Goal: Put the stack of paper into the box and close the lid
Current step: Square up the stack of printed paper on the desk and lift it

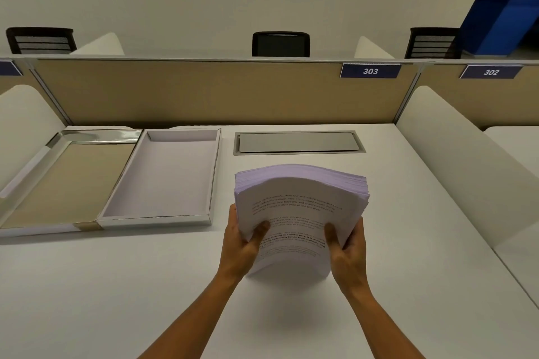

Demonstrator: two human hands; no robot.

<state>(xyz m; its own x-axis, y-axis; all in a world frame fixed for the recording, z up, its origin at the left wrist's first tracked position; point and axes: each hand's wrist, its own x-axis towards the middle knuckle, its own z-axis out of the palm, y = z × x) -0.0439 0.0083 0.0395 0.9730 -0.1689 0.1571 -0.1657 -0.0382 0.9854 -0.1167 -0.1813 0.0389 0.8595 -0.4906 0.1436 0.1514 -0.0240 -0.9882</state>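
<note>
on the white desk [116, 285], in front of the beige partition [204, 90], both hands are holding the stack of paper [300, 213] up off the surface. the left hand [242, 245] is gripping the stack's near left edge, thumb lying on the printed top sheet and fingers wrapped beneath; the right hand [347, 253] is gripping the near right edge the same way. the stack is bowing upward across its middle, and its far edge is fanning slightly so the sheet edges are showing.

the box [163, 213] is sitting to the left of the stack, open and showing a pale bare floor, its right wall running just beside the left hand's side of the stack but apart from it. the lid [58, 183] is lying face up, touching the box's left wall, and its own left edge is reaching the desk's side divider [23, 125].

a grey cable hatch [297, 143] is lying flush in the desk beyond the stack. bare desk is stretching wide to the right of the stack and toward the near edge.
</note>
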